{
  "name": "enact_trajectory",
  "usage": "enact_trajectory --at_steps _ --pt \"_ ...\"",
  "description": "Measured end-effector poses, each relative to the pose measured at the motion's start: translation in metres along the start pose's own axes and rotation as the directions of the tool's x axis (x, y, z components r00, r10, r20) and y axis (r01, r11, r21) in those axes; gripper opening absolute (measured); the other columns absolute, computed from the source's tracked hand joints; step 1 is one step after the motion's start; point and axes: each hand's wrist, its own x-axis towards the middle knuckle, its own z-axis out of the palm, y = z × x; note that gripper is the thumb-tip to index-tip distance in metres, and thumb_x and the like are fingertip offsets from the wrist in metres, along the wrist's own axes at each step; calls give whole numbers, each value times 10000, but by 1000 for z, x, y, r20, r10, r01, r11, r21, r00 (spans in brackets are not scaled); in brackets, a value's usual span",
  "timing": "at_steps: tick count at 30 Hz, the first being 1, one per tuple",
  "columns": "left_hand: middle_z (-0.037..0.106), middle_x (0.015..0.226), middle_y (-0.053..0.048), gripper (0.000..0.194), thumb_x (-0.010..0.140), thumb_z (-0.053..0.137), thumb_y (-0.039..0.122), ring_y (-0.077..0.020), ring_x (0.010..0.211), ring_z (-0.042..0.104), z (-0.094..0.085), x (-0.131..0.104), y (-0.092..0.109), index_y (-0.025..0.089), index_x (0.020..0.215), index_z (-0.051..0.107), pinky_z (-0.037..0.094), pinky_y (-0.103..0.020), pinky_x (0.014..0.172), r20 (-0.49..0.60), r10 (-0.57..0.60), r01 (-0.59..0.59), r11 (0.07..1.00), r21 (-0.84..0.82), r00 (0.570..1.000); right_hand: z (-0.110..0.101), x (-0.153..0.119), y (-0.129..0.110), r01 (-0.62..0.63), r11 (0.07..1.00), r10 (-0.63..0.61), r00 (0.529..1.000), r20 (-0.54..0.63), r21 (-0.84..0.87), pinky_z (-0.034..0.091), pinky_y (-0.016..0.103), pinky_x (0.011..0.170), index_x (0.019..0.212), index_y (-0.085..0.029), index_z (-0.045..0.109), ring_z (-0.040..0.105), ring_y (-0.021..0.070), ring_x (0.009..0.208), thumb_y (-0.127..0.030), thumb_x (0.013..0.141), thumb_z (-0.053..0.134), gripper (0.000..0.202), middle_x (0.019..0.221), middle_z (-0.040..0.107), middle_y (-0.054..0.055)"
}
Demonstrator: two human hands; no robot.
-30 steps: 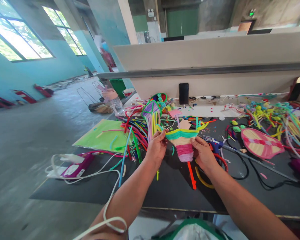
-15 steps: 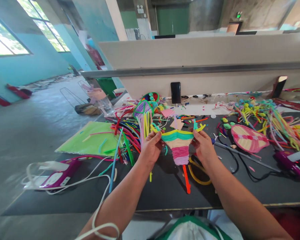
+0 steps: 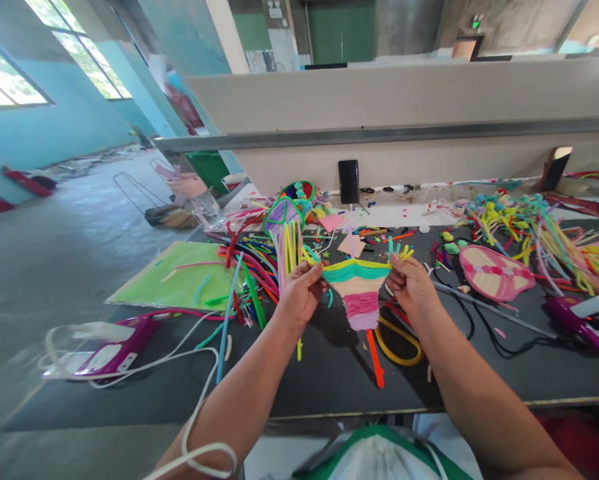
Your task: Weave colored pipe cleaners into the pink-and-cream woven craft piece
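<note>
Between my two hands a striped pipe-cleaner piece is held up above the dark table, with yellow, teal, cream, magenta and pink bands narrowing downward. My left hand pinches its upper left corner. At the upper right corner my right hand pinches it too. Loose yellow and teal ends stick out past both hands. Beneath the narrow lower end shows an orange-red strip; whether it is joined to the piece I cannot tell. Scissors with yellow handles lie beside it, partly covered by my right hand.
Purple glue guns lie left and right, the left one with a white cord near my arm. A green sheet, bundles of pipe cleaners and a pink oval piece cover the table. A phone leans on the partition.
My right hand has shifted slightly right along the piece's upper edge, and its fingers are placed differently. The left hand keeps its pinch. The view has tilted a little.
</note>
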Motion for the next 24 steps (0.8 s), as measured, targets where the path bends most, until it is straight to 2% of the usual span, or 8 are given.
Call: enact_trajectory --at_steps 8,15,24 --pt "522 494 31 216 602 802 255 -48 401 453 -3 2 3 125 707 666 360 -178 402 19 -47 47 999 -13 999 -4 2 2 -102 994 103 994 21 -32 182 157 339 681 -160 612 170 25 377 -313 622 779 234 423 241 -110" --pt "623 632 20 241 566 814 197 -41 413 479 -4 2 1 139 622 586 370 -170 390 2 -58 58 995 -80 998 -6 3 5 -117 992 117 993 4 -39 171 169 331 655 -173 595 160 32 368 -339 626 773 245 404 238 -110" --pt "656 677 21 324 525 822 169 -31 391 468 -3 1 3 142 583 504 370 -169 384 -34 -91 87 993 -83 995 -4 3 6 -122 992 121 992 -28 -24 180 170 319 615 -176 563 149 25 361 -337 580 810 297 406 233 -116"
